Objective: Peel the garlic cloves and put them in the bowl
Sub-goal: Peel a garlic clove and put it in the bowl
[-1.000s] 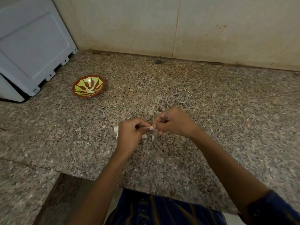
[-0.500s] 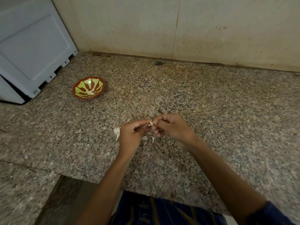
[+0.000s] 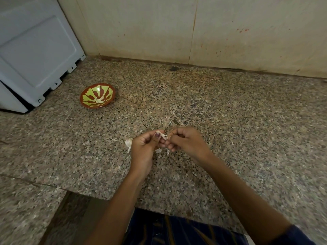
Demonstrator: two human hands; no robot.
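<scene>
1. Speckled stone table (image 3: 230,121): bowl (image 3: 85,101) sits far left.
2. Your left hand (image 3: 144,145) and right hand (image 3: 185,142) pinch one garlic clove (image 3: 163,137) between them.
3. It's light, with slippery, papery skin; grip its ends.

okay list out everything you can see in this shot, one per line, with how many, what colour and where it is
bowl: one, red-brown with yellow-green pattern, on the counter at far left.
peeled garlic cloves: a few, exact count unclear, whitish, inside the bowl.
garlic clove: one, whitish, pinched between both hands above the counter.
garlic bulb: one, white, on the counter, partly hidden behind the left hand.
garlic skin scraps: a few, pale, on the counter under the hands.
countertop: one, speckled brown granite, across the view.
appliance: one, light grey, far left corner.
wall: beige tiles with reddish spots, behind the counter.
left hand: one, fingers curled on the clove.
right hand: one, fingers curled on the clove.
</scene>
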